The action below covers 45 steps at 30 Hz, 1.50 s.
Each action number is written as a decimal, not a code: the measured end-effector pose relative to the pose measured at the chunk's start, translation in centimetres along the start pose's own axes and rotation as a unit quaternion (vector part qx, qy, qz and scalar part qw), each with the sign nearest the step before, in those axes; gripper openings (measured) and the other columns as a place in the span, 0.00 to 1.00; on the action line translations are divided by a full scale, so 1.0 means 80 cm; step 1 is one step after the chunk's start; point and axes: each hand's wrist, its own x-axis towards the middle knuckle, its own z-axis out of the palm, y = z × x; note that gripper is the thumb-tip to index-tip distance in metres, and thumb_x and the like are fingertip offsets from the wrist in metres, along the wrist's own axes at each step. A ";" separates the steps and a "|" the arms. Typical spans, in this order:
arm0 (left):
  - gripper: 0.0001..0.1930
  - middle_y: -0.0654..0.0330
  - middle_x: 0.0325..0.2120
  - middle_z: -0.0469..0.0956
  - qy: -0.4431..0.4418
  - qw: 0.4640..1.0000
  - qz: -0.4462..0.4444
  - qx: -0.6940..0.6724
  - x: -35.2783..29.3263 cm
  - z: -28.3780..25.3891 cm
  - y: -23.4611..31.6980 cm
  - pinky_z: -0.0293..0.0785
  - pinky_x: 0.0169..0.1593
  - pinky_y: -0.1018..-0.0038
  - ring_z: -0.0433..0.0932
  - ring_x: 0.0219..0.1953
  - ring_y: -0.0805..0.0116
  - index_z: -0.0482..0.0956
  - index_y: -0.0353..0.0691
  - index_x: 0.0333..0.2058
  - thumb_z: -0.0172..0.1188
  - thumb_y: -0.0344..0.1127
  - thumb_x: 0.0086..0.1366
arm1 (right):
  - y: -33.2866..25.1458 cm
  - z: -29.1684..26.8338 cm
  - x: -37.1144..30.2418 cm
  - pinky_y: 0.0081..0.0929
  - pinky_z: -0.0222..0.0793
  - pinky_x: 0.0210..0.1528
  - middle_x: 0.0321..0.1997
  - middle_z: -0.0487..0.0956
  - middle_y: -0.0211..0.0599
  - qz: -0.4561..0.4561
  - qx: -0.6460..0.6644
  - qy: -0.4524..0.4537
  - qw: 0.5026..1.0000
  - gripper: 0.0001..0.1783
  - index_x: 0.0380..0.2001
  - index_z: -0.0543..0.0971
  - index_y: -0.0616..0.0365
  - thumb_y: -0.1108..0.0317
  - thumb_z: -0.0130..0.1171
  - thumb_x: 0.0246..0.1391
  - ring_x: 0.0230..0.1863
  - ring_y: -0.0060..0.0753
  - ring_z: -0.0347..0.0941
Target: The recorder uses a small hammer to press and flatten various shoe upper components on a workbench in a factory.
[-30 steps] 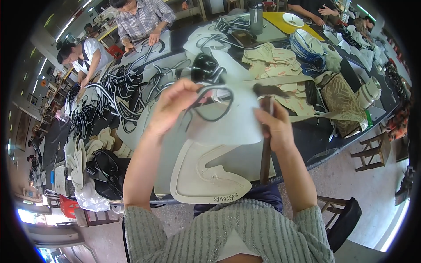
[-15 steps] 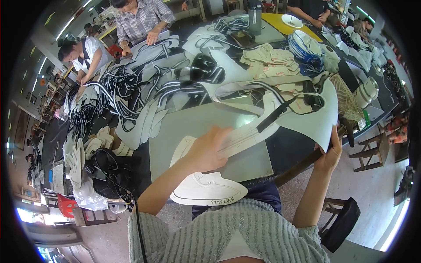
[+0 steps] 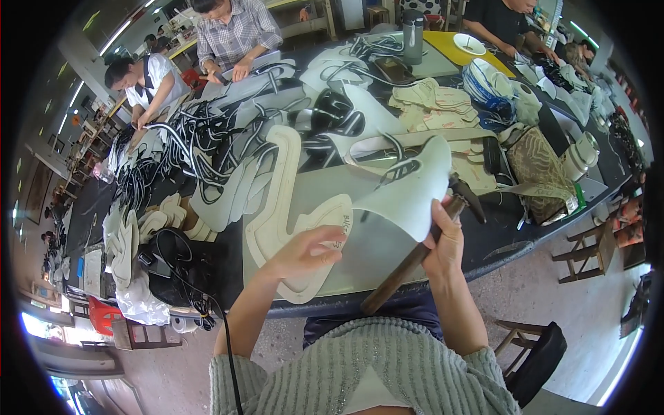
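Note:
My left hand point(image 3: 310, 254) is over the lower part of a cream card pattern point(image 3: 279, 187), its fingers apart. The hook-shaped pattern lies on a grey-green mat point(image 3: 373, 259), with a pencilled outline and a short marking. I cannot tell if the fingertips touch it. In my right hand point(image 3: 444, 243) is the edge of a curved white sheet piece point(image 3: 415, 190), thumb on top, with black-and-white trim at its far side. A hammer point(image 3: 401, 272) with a wooden handle runs behind the same palm. Its dark head sticks out beyond the fingers, so this hand appears to hold both.
Bundles of black-and-white strips point(image 3: 187, 145) and white pieces cover the left of the table. Cream cut pieces point(image 3: 439, 104) are stacked at the far side. A bottle point(image 3: 413, 38), a patterned bag point(image 3: 539, 159) and a cable point(image 3: 223, 325) are around. People work across the table.
The card pattern has been turned and laid on the mat, and my left hand has opened. My right hand has moved left with the white piece and the hammer.

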 end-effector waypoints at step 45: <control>0.17 0.64 0.27 0.79 0.365 0.909 -0.002 -0.204 -0.046 0.023 -0.094 0.70 0.30 0.80 0.72 0.26 0.81 0.76 0.33 0.49 0.64 0.30 0.61 | 0.108 0.022 0.146 0.19 0.52 0.14 0.22 0.71 0.24 0.132 -0.665 -0.196 0.709 0.21 0.38 0.76 0.58 0.67 0.73 0.40 0.17 0.15 0.63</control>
